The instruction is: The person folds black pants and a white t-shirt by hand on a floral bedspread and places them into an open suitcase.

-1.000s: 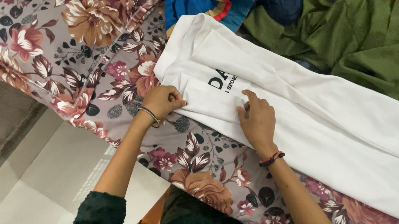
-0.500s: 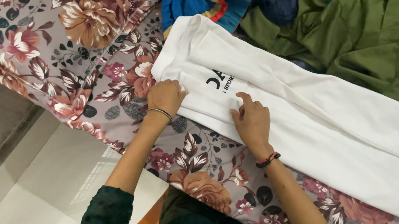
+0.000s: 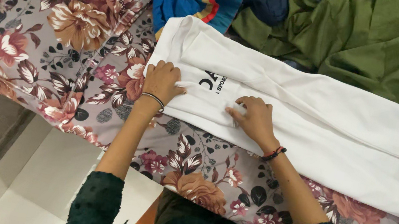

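While the white garment (image 3: 296,112) lies on the floral bed (image 3: 62,29), its nine-o'clock edge is pinched by left hand (image 3: 161,81) and right hand (image 3: 255,118).

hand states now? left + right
Left hand: fingers curled, pressing the folded white cotton garment.
Right hand: pinching a fold of it.

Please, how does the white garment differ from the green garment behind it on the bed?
The white garment lies flat and smoothed, folded lengthwise; the green garment is crumpled in a heap. The left hand and right hand press on the white one; no hand touches the green one. Both rest on the floral bedsheet.
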